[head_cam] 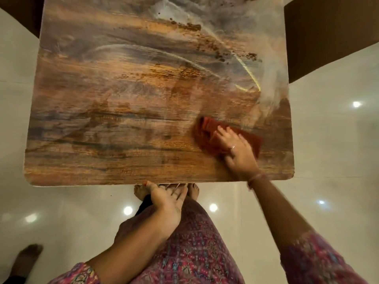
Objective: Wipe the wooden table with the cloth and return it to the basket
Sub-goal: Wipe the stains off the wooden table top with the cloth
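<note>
The wooden table [127,111] fills the upper part of the head view, with pale smears and dark specks toward its far right. A red cloth [207,136] lies bunched on the table near the front right corner. My right hand [238,148] presses flat on the cloth, fingers spread over it. My left hand [168,199] rests against the table's front edge at the middle, fingers reaching under the rim, holding nothing else. No basket is in view.
A glossy white tiled floor [328,140] surrounds the table and reflects ceiling lights. Dark brown furniture [332,33] stands at the back right, and another dark piece at the back left. My bare feet [192,189] are just under the front edge. Someone's foot [26,261] shows at the lower left.
</note>
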Demonstrator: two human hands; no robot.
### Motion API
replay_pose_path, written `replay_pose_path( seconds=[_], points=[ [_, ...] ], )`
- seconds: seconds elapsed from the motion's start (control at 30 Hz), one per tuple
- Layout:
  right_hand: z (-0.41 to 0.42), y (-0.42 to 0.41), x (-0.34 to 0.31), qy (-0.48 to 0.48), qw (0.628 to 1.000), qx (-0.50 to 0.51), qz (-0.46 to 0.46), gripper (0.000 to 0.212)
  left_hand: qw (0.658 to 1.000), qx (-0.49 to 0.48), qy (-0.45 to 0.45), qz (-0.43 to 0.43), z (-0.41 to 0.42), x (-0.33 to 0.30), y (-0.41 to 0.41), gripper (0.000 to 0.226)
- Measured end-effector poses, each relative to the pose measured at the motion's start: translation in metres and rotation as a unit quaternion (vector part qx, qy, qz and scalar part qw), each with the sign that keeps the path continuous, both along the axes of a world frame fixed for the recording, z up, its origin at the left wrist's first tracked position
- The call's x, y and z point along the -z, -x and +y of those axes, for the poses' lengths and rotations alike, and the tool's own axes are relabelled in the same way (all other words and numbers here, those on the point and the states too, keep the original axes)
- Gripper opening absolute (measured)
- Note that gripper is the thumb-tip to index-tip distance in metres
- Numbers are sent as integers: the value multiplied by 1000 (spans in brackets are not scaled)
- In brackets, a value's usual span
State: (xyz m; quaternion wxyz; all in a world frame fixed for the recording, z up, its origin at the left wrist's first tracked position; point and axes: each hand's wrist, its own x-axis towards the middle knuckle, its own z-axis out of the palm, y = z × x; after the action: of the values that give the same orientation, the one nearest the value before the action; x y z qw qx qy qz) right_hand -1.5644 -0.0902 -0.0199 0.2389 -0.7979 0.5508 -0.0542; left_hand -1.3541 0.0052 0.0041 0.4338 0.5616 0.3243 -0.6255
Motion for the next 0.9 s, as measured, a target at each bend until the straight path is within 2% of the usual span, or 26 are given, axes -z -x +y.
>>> replay_pose_path(
  seconds=[0.13,0.2,0.27,0.3,0.37,0.43,0.53,0.6,0.77,0.83,0.9],
  points=[
    [-95,58,-7,12,971,240,-9,64,1000,-24,-7,-20,-2,3,21,80],
    [-117,55,-5,3,956,295,13,63,999,-30,-3,-27,-3,5,38,79],
    [-103,41,0,19,960,279,21,64,999,-39,2,-35,-6,5,61,80],
    [-79,33,3,20,970,240,16,65,998,-47,3,-35,-9,5,75,80],
    [-13,21,4,-4,995,103,4,73,997,-62,5,-41,-15,5,100,81],
    [36,37,4,-39,998,-42,9,80,995,-74,-3,-62,-23,7,122,78],
    [8,90,0,-49,990,-133,-21,80,988,-114,-5,-108,-34,11,137,71],
    [-52,112,-3,-38,993,-107,-29,75,982,-141,-6,-128,-37,14,140,66],
    [-200,126,-7,-10,996,84,3,61,968,-192,-40,-160,-40,25,144,69],
    [-200,116,-5,-4,994,112,4,60,960,-203,-35,-190,-42,31,143,65],
    [-156,108,0,9,996,87,0,61,954,-220,-28,-200,-43,35,143,60]
  ],
)
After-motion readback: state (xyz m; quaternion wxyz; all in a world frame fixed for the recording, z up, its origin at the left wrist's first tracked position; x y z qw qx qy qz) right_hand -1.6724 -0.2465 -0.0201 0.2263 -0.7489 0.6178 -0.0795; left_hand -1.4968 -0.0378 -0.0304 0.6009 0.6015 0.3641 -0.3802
